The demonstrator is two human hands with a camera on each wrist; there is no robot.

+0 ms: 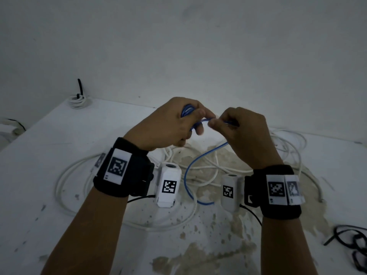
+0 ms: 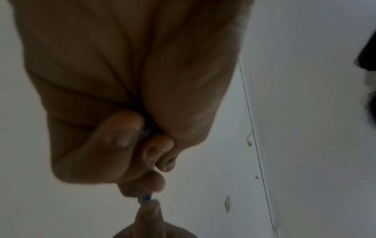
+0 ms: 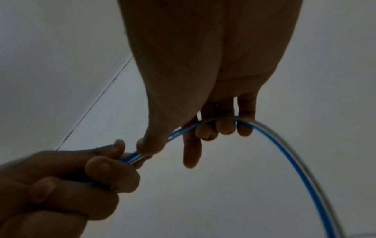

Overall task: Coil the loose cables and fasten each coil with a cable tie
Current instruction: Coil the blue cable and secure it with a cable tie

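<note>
Both hands are raised above the table's middle, fingertips meeting. My left hand point(image 1: 178, 124) grips a small coil of blue cable point(image 1: 187, 112); most of the coil is hidden in the fist. My right hand point(image 1: 236, 128) pinches the same cable's strand point(image 3: 183, 130) beside the left fingers, the strand running across its curled fingers. The free length of the blue cable point(image 1: 186, 175) hangs down in a loop to the table between my wrists. In the left wrist view only a sliver of the blue cable point(image 2: 147, 197) shows between the fingertips.
Loose white cable point(image 1: 65, 175) sprawls in wide loops over the stained white table point(image 1: 49, 139) under my hands. A tied white coil point(image 1: 78, 101) sits at the back left corner. Black cable ties point(image 1: 355, 245) lie at the right edge. A white wall stands behind.
</note>
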